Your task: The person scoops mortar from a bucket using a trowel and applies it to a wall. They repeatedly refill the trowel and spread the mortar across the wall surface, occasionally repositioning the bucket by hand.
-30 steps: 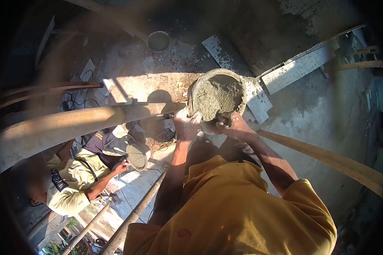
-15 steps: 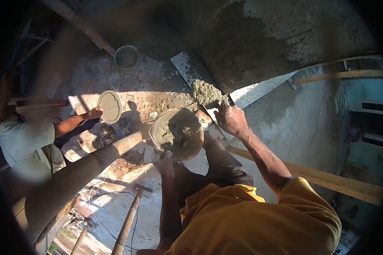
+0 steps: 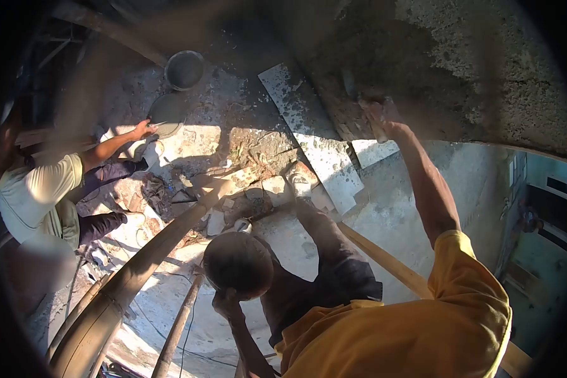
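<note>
My left hand (image 3: 229, 302) is closed on the near rim of a dark round bucket (image 3: 238, 264), which is tilted so its inside shows little. My right hand (image 3: 381, 116) is stretched out at the mortar-covered wall (image 3: 416, 75), with its fingers wrapped round a trowel handle; the trowel's blade (image 3: 349, 82) is dark and blurred against the wall. Whether mortar lies on the blade I cannot make out. Below the wall, a speckled pale board (image 3: 315, 145) slopes down towards my leg.
At the left a co-worker (image 3: 44, 195) reaches towards a round container (image 3: 170, 113). Another bucket (image 3: 184, 70) stands beyond it. A bamboo pole (image 3: 145, 261) crosses the lower left, and a wooden beam (image 3: 384, 258) runs behind my body. Rubble (image 3: 252, 189) covers the ground.
My right hand has moved up and right from beside the board to the wall; the mortar lump is no longer seen on the trowel. The bucket has moved down and tilted, with my left hand.
</note>
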A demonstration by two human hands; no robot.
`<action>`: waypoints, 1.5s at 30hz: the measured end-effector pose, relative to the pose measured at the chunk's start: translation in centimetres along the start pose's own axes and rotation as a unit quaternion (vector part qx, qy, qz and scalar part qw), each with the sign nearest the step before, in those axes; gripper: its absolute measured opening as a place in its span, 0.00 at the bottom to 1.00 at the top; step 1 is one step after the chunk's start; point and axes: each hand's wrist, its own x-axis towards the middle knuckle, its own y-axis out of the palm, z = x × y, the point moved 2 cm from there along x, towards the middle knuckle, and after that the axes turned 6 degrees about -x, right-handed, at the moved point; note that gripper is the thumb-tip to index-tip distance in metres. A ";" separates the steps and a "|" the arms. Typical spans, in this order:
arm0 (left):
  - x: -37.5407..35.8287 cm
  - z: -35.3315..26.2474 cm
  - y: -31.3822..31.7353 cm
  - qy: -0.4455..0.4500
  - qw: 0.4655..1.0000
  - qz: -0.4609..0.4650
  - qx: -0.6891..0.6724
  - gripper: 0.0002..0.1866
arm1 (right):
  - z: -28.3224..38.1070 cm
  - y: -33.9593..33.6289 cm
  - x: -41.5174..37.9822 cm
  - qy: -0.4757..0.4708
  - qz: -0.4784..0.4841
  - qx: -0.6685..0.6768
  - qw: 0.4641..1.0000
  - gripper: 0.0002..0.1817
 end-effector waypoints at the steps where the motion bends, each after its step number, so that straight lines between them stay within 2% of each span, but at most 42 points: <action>1: 0.5 -1.5 0.9 0.011 0.999 -0.001 0.033 0.15 | 6.5 -3.7 -4.5 0.031 -0.168 0.034 0.985 0.15; 2: 0.7 0.3 2.0 -0.004 0.994 -0.016 -0.110 0.14 | 13.4 -7.2 -9.5 0.048 -0.334 0.068 0.939 0.15; 3: -0.2 1.0 2.6 -0.013 0.995 -0.001 -0.100 0.13 | 16.5 -8.7 -14.5 0.044 -0.410 0.085 0.907 0.15; 5: 1.1 -1.3 5.0 0.003 0.996 0.028 -0.088 0.11 | 18.9 -10.4 -22.4 -0.070 -0.413 0.042 0.907 0.16; 7: 1.6 -5.2 7.6 0.145 0.989 0.033 -0.003 0.09 | 21.9 -6.9 -26.7 -0.013 -0.354 0.034 0.934 0.19; 8: 1.1 -7.3 8.6 0.140 0.988 0.048 -0.034 0.09 | 22.7 -4.6 -27.9 0.061 -0.282 0.006 0.958 0.19; 9: 0.7 -9.3 9.5 0.135 0.987 0.062 -0.065 0.09 | 19.2 -1.9 -27.8 0.039 -0.200 -0.070 0.977 0.16; 10: 0.6 -10.1 10.7 0.196 0.976 0.049 -0.077 0.09 | 15.7 2.1 -27.9 -0.027 -0.195 -0.221 0.955 0.17; 11: 0.6 -11.0 11.8 0.256 0.962 0.037 -0.088 0.09 | 15.7 5.7 -28.4 -0.048 -0.065 -0.250 0.965 0.19; 12: -0.6 -14.1 12.0 0.286 0.949 0.076 -0.109 0.09 | 12.4 9.8 -28.7 -0.091 -0.018 -0.310 0.946 0.22; 14: -3.3 -19.9 10.8 0.361 0.917 0.132 -0.111 0.08 | 10.5 16.7 -27.8 -0.093 0.079 -0.343 0.931 0.22; 15: -3.8 -21.9 10.3 0.407 0.897 0.146 -0.094 0.07 | 12.9 18.4 -27.1 -0.054 0.060 -0.354 0.932 0.23; 16: -3.8 -23.4 9.9 0.439 0.884 0.161 -0.015 0.07 | 15.5 20.1 -26.6 -0.013 0.044 -0.363 0.931 0.24; 17: -4.9 -26.3 8.7 0.398 0.892 0.213 -0.022 0.08 | 15.4 23.7 -25.8 -0.047 -0.024 -0.370 0.928 0.22; 19: -3.2 -28.2 8.3 0.500 0.839 0.215 -0.001 0.08 | 20.2 27.5 -28.9 -0.195 -0.098 -0.385 0.897 0.18; 21: -4.3 -31.5 4.9 0.569 0.801 0.183 -0.016 0.09 | 24.3 25.0 -33.2 -0.173 -0.089 -0.372 0.908 0.17; 22: -4.8 -32.8 3.8 0.556 0.809 0.189 -0.026 0.10 | 25.4 23.4 -34.0 -0.162 -0.089 -0.372 0.910 0.16; 23: -5.3 -33.6 2.9 0.565 0.799 0.202 -0.033 0.10 | 25.3 22.5 -33.4 -0.102 -0.138 -0.360 0.917 0.17; 25: -6.1 -34.6 1.3 0.592 0.775 0.218 -0.037 0.14 | 23.4 23.9 -30.8 -0.065 -0.146 -0.348 0.924 0.16; 28: -6.5 -35.4 0.8 0.635 0.736 0.233 -0.030 0.29 | 25.7 25.7 -33.9 -0.230 -0.125 -0.350 0.899 0.15; 29: -5.9 -35.0 0.9 0.607 0.749 0.267 -0.027 0.30 | 25.8 25.0 -34.9 -0.200 -0.140 -0.329 0.912 0.15; 31: -7.1 -35.9 -0.9 0.647 0.707 0.286 -0.009 0.31 | 25.9 21.9 -35.3 -0.141 -0.165 -0.284 0.934 0.16; 32: -7.6 -36.2 -1.6 0.664 0.685 0.297 -0.037 0.29 | 24.9 21.4 -34.8 -0.062 -0.145 -0.281 0.947 0.16; 33: -7.6 -36.3 -2.2 0.677 0.667 0.305 -0.064 0.28 | 23.7 21.7 -34.0 -0.034 -0.097 -0.222 0.970 0.15; 34: -7.1 -36.2 -2.3 0.723 0.623 0.296 -0.047 0.29 | 19.9 24.3 -32.5 -0.089 -0.123 -0.105 0.983 0.13; 36: -4.3 -32.3 -1.4 0.733 0.643 0.212 -0.074 0.35 | 19.2 27.7 -32.0 -0.090 -0.074 0.068 0.991 0.11; 38: -2.0 -29.2 0.1 0.685 0.693 0.199 -0.106 0.39 | 25.9 26.4 -35.2 0.010 0.066 0.159 0.985 0.11; 39: -1.1 -28.5 0.6 0.609 0.743 0.246 -0.132 0.37 | 25.8 27.3 -35.1 0.044 0.060 0.156 0.985 0.11; 41: -0.1 -27.2 1.3 0.544 0.762 0.267 -0.228 0.36 | 25.3 28.4 -34.7 0.107 0.041 0.143 0.983 0.11; 42: 0.6 -26.7 1.6 0.514 0.768 0.269 -0.270 0.35 | 27.5 26.7 -36.2 0.094 0.068 0.159 0.980 0.11; 43: 2.7 -25.1 2.8 0.489 0.778 0.261 -0.295 0.35 | 27.0 27.2 -35.7 0.080 0.037 0.153 0.984 0.12; 45: 3.9 -22.9 3.7 0.518 0.779 0.188 -0.298 0.30 | 23.8 28.9 -34.5 0.058 -0.029 0.136 0.989 0.15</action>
